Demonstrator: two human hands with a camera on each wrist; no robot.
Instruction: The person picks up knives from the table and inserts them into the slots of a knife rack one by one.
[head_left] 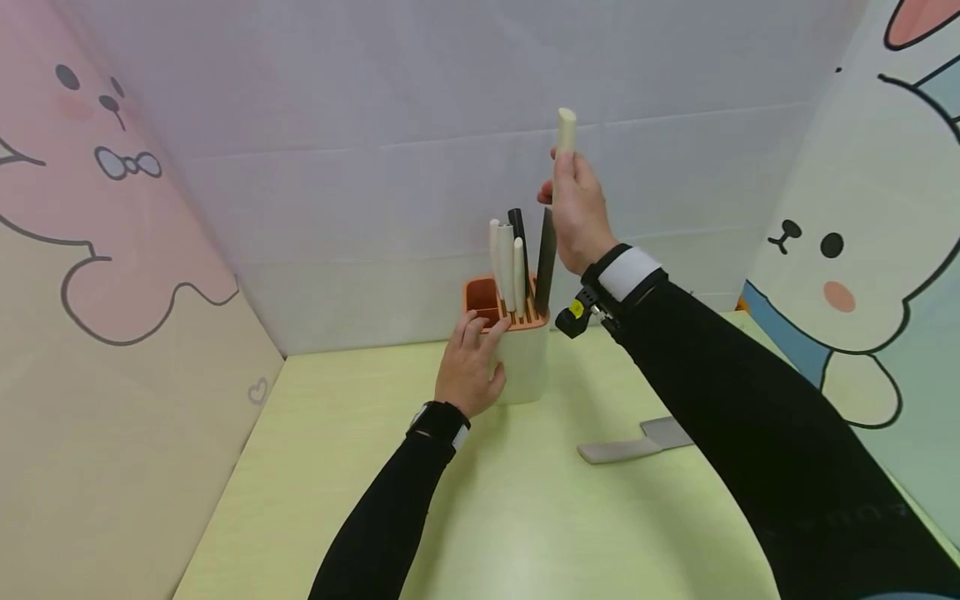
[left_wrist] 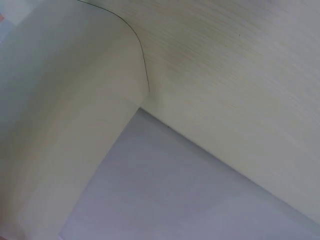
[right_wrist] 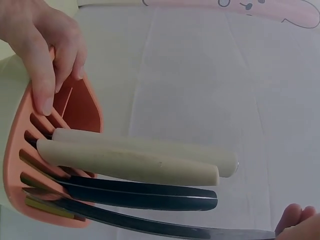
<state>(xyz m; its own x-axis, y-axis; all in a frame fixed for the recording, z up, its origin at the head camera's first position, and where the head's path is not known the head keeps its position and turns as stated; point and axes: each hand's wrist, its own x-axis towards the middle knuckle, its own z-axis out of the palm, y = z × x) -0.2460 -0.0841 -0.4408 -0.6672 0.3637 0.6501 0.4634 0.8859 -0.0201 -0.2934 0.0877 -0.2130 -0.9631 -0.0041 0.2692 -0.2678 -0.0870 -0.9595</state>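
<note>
My right hand [head_left: 579, 212] is raised at the back and grips a knife by its cream handle [head_left: 566, 127]. The knife's dark blade [head_left: 546, 260] points down, its tip in an end slot of the knife holder [head_left: 525, 367]. That holder is pale with an orange slotted top. My left hand [head_left: 468, 367] grips its front left rim, fingers bent over the edge and one fingertip on the slats. Several handles stand in the slots, including a cream one [right_wrist: 130, 160] and a black one [right_wrist: 145, 195]. In the right wrist view, only fingertips of the right hand [right_wrist: 300, 225] show.
A cleaver with a grey handle [head_left: 618, 452] lies on the table [head_left: 337, 467], its blade [head_left: 666, 432] partly hidden under my right forearm. Behind the holder rises a pale wall [head_left: 360, 217], with cartoon-printed panels on both sides.
</note>
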